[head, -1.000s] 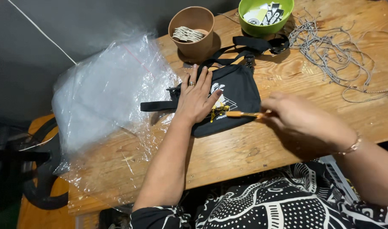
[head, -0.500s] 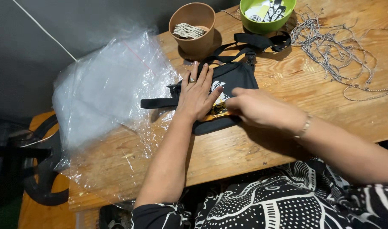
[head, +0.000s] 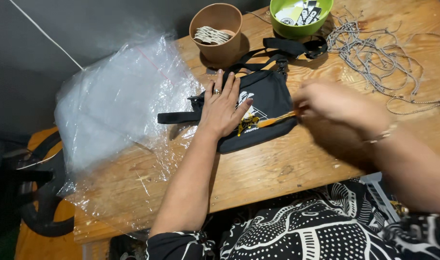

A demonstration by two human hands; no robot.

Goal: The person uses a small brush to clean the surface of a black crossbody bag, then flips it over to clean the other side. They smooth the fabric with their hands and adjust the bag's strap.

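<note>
One black pouch mid-tabletop. Left hand flat, open, pressing pouch. Right hand blurred, pinching orange zipper pull. Two bowls far: brown, green.

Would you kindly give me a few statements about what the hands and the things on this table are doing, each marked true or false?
1. The left hand lies flat on the black bag. True.
2. The right hand rests inside the green bowl. False: it is at the bag's right end, by an orange strip, well short of the bowl.
3. The brown cup stands beyond the bag on the wooden table. True.
4. The clear plastic bags lie to the right of the black bag. False: they lie to its left, over the table's edge.
5. A heap of metal chains lies at the table's right. True.
</note>
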